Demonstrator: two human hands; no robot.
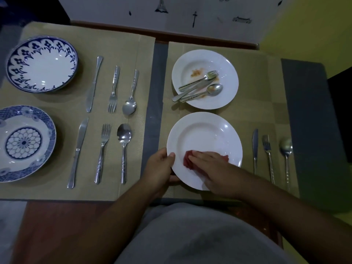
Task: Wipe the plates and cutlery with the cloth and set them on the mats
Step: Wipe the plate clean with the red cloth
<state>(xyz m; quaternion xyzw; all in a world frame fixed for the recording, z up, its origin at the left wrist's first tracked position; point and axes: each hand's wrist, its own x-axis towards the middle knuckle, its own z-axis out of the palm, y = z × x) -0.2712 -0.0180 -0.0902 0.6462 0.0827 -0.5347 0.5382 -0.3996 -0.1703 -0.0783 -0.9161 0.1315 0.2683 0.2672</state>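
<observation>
Dim, bluish indoor light, with glints on the near white plate and near left spoon; corners fall dark, straight edges bow under wide-angle distortion, detail soft.

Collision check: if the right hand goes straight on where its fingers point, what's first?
Probably the left hand, its thumb hooked over the near white plate's left rim, just past the red cloth.

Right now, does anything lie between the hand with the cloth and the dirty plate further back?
Nothing visible does. The right hand presses the red cloth on the near white plate, which the left hand grips by its rim. The dirty plate lies just beyond, with only bare mat between the two plates.
</observation>
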